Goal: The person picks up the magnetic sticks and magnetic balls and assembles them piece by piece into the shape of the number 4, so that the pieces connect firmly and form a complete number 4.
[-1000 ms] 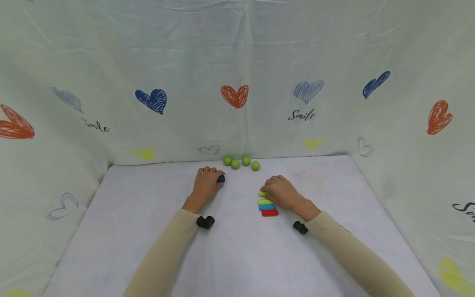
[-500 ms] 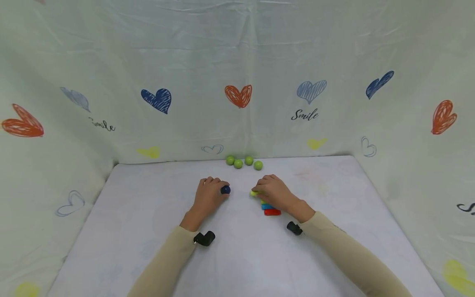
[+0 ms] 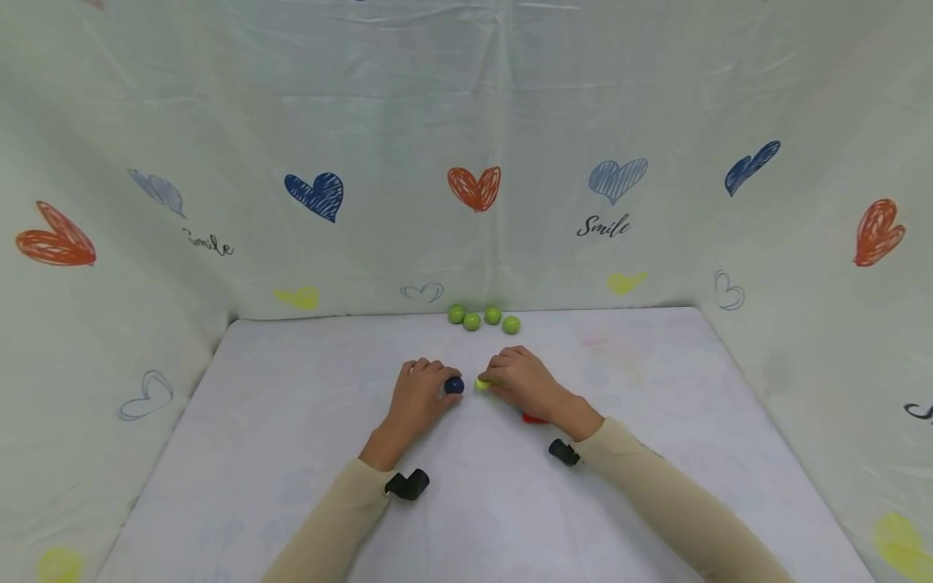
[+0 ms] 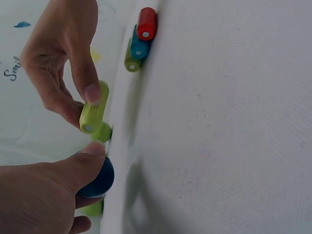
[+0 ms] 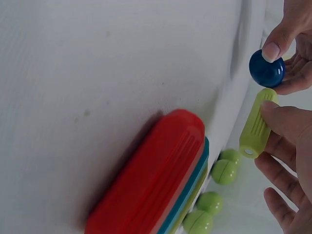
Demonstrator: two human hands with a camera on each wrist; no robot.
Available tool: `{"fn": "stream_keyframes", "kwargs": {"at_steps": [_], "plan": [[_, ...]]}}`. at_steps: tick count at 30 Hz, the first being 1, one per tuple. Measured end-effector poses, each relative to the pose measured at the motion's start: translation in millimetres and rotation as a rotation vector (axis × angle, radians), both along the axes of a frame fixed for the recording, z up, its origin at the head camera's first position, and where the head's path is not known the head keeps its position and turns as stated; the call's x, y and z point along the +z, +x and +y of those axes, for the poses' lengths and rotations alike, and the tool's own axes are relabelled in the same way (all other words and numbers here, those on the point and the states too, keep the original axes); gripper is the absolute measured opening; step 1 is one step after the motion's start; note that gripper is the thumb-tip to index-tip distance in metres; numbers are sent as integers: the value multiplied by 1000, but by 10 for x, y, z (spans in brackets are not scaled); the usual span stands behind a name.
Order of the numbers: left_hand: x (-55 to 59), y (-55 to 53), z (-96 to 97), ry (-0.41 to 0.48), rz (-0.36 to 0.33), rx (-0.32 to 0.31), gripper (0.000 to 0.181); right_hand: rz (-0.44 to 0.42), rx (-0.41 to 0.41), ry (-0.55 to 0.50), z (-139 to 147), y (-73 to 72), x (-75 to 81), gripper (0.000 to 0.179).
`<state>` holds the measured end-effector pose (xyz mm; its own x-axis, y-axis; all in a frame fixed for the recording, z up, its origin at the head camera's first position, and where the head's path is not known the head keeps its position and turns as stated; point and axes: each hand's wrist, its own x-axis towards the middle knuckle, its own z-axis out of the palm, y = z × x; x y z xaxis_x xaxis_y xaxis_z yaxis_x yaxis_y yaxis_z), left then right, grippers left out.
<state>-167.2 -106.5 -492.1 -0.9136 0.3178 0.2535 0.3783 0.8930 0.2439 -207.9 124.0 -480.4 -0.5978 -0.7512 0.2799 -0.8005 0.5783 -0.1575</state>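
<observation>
My left hand (image 3: 419,401) pinches a glossy dark blue ball (image 5: 263,73) between thumb and fingers. Facing it, my right hand (image 3: 526,380) pinches a yellow-green toy building rod (image 5: 254,127) with a small metal disc in its end. In the right wrist view, the rod's far end sits right at the ball's underside; the head view shows a small gap between them. Near my right wrist lies a row of rods: red (image 5: 156,170), blue (image 4: 140,48) and a second yellow-green rod (image 4: 131,63). In the head view, my right hand and wrist cover most of that row.
Several green balls (image 3: 492,315) sit along the back edge of the white table (image 3: 466,502). Behind and beside it hangs a white cloth (image 3: 394,97) printed with hearts. A small black device (image 3: 408,485) is worn at the left wrist, another (image 3: 564,452) at the right.
The left hand has brought the blue ball nearer and to the right. My right hand has carried the yellow-green rod left, away from the row, so ball and rod are now close together.
</observation>
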Motion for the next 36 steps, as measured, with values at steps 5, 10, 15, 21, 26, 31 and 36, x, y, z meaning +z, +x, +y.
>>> {"fn": "stream_keyframes", "kwargs": {"at_steps": [5, 10, 15, 21, 26, 31, 36], "plan": [[-27, 37, 10, 16, 0, -8, 34, 1, 14, 6, -43, 21, -12, 19], [-47, 58, 19, 18, -2, -13, 34, -11, 12, 24, -72, 50, -10, 18], [-49, 67, 27, 31, -5, -19, 34, -2, 26, 26, -104, 54, -31, 16], [-63, 63, 32, 17, 2, -19, 35, 17, 28, 32, -130, 54, -37, 16], [-65, 61, 19, -4, 6, -14, 35, 22, 29, 25, -140, 57, -34, 17], [-53, 64, -8, -5, -11, 2, 36, -10, -12, 45, -128, 33, -27, 22], [-58, 64, -53, -19, -48, 38, 36, -69, -141, 60, -52, -75, 3, 31]]}}
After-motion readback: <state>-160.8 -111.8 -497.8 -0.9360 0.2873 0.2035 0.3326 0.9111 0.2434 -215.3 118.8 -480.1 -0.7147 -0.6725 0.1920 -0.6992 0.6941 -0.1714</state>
